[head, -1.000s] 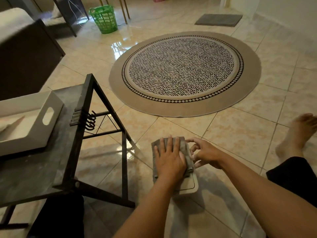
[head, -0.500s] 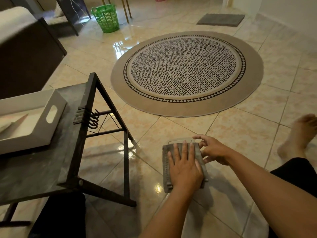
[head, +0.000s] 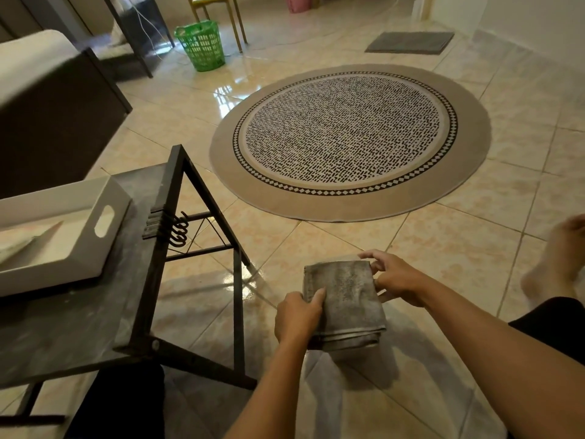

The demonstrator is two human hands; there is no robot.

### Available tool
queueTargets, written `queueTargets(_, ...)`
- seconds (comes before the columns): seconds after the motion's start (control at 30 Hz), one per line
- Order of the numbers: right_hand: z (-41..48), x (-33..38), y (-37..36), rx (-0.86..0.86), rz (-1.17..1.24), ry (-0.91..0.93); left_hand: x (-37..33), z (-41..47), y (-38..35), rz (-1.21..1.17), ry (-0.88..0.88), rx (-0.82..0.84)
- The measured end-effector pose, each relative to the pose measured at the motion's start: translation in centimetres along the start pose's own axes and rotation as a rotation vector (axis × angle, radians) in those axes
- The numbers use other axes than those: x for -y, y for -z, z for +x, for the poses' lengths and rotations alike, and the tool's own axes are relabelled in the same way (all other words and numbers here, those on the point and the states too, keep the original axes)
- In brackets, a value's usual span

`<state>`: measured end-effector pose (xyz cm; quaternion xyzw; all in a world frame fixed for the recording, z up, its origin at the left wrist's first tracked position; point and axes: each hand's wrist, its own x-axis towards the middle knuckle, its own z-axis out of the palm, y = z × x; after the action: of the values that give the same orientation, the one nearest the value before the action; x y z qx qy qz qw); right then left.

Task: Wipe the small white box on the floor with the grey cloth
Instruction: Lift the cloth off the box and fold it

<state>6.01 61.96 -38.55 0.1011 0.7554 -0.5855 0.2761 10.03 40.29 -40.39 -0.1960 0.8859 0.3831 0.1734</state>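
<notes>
The folded grey cloth (head: 346, 299) lies spread over the small white box (head: 340, 259) on the tiled floor. Only a thin pale strip of the box shows at the cloth's far edge. My left hand (head: 296, 316) grips the cloth's left edge, thumb on top and fingers curled at the side. My right hand (head: 395, 277) clasps the right far corner, fingers wrapped around the side of the box beneath the cloth.
A black metal table (head: 95, 312) with a white tray (head: 79, 264) stands close on the left, its leg near my left hand. A round patterned rug (head: 348, 137) lies ahead. A bare foot (head: 557, 264) rests at the right. A green basket (head: 201, 45) stands far back.
My left hand dragged the cloth toward me across the box top, then left its flat press and moved to the cloth's left edge. The right hand kept its hold on the right side.
</notes>
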Motion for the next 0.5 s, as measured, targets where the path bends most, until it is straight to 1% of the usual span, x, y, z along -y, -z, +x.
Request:
queueTargets(0.13, 0.4, 0.3, -0.7, -0.019, -0.013, -0.011, -0.2, -0.8, 0.6, 0.144, -0.129, -0.205)
queueTargets(0.2, 0.6, 0.5, -1.1, -0.032, -0.019, -0.017, -0.4, -1.5, 1.2, 0.126, -0.213, -0.278)
queueTargets(0.27, 0.5, 0.6, -1.3, -0.054, -0.03, -0.026, -0.5, -2.2, 1.8, 0.071, -0.305, -0.284)
queueTargets(0.33, 0.2, 0.8, -1.5, -0.124, -0.076, -0.02, -0.9, -2.7, 2.8, 0.032, -0.386, -0.286)
queueTargets(0.43, -0.5, 2.2, -2.3, -0.325, -0.228, 0.077, -2.3, -4.0, 4.7, -0.053, -0.497, -0.273)
queueTargets(0.5, -1.3, 4.1, -3.3, -0.435, -0.186, 0.156, -3.3, -5.2, 6.2, -0.141, -0.546, -0.246)
